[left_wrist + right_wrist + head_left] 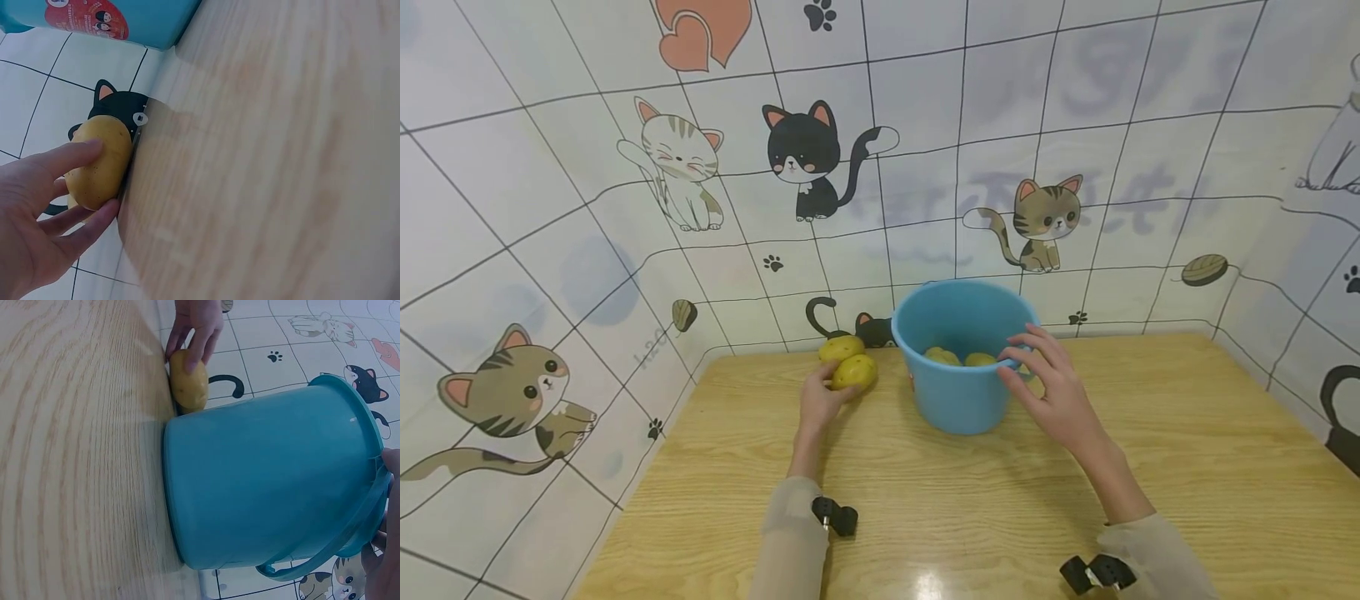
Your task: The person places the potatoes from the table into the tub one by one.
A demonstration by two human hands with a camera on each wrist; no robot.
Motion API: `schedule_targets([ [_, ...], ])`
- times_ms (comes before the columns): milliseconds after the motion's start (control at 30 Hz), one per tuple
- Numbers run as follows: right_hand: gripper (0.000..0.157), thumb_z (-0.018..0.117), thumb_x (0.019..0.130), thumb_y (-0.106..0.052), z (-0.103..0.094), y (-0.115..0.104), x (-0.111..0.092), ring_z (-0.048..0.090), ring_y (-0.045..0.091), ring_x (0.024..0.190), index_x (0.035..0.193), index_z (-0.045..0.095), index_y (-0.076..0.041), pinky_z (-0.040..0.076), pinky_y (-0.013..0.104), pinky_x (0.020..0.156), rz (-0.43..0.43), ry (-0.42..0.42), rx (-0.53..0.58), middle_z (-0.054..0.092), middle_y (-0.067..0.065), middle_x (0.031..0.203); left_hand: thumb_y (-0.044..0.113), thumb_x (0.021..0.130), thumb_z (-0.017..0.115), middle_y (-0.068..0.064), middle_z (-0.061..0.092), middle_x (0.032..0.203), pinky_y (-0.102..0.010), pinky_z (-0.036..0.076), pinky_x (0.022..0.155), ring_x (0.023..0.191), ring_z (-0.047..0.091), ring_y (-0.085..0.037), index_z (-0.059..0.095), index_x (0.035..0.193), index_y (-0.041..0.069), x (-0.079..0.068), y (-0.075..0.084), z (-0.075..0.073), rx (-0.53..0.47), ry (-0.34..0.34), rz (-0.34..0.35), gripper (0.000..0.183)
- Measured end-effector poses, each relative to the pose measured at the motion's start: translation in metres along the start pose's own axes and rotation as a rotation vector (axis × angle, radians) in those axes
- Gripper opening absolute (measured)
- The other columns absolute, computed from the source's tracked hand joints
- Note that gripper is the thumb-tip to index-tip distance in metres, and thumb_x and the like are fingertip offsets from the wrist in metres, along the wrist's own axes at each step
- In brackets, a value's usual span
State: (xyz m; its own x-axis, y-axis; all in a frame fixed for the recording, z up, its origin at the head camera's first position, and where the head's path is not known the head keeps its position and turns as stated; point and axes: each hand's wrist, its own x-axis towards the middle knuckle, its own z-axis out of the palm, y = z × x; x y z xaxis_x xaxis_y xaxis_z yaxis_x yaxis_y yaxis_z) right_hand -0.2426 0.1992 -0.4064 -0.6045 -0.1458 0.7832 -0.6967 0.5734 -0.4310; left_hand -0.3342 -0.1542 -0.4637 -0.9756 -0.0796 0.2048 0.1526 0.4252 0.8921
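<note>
My left hand point(822, 400) grips a yellow potato point(856, 372) on the table, left of the bucket. In the left wrist view the thumb lies across this potato point(99, 162) and the fingers curl under its far side. A second potato point(838, 348) sits just behind it, toward the wall. The blue plastic bucket point(962, 408) stands upright with potatoes point(942, 356) inside; its front wall hides their lower parts. My right hand point(1060, 400) holds the bucket's right rim between thumb and fingers. A blue handle point(331, 550) hangs down the bucket's side.
The wood-grain table point(910, 500) runs up to a wall point(925, 167) covered in a cat-patterned sheet. This wall rises close behind the bucket and potatoes, with side walls to the left and right. Each sleeve carries a small black device point(835, 517) at the wrist.
</note>
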Motion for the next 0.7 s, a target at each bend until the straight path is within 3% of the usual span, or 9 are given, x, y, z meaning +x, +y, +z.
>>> schedule_targets([
  [333,0.013,0.072,0.091,-0.008,0.001,0.0,0.0,0.036,0.043,0.141,0.103,0.071,-0.012,0.026,0.066,0.113,-0.01,0.01,-0.003,0.061,0.014,0.123,0.012,0.079,0.086,-0.023,0.066,0.12,-0.046,0.052,0.094,0.104,0.063,-0.034,0.06,0.133,-0.007,-0.003,0.001,-0.001,0.004,0.033,-0.018,0.064],
  [700,0.013,0.072,0.091,-0.009,0.002,0.002,-0.001,0.037,0.042,0.141,0.103,0.071,-0.013,0.027,0.066,0.113,-0.016,0.018,-0.003,0.061,0.013,0.123,0.015,0.08,0.086,-0.024,0.067,0.116,-0.042,0.059,0.081,0.093,0.069,-0.036,0.063,0.13,-0.008,-0.012,0.014,-0.006,-0.038,0.074,0.035,0.059],
])
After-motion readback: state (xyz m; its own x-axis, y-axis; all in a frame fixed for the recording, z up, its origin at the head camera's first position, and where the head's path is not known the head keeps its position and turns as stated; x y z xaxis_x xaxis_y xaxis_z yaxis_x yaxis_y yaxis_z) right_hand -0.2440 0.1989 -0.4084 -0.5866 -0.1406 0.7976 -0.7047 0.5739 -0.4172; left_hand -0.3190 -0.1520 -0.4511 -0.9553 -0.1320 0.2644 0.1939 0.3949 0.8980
